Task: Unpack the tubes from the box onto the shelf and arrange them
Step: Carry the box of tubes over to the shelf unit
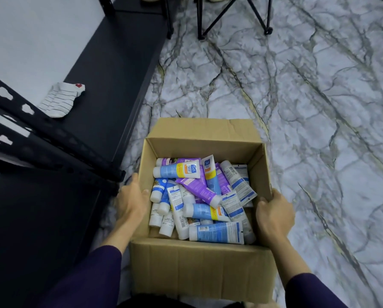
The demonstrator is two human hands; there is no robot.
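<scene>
Inside hand-held box [199, 270], jumbled tubes [199, 196], 2 labelled "Safi".

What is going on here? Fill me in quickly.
A person holds an open cardboard box by its two sides, the left hand on the left wall and the right hand on the right wall. The box is full of jumbled blue, white and purple tubes, none taken out yet. The black shelf stands just to the left, with only a striped sock lying on it.
</scene>
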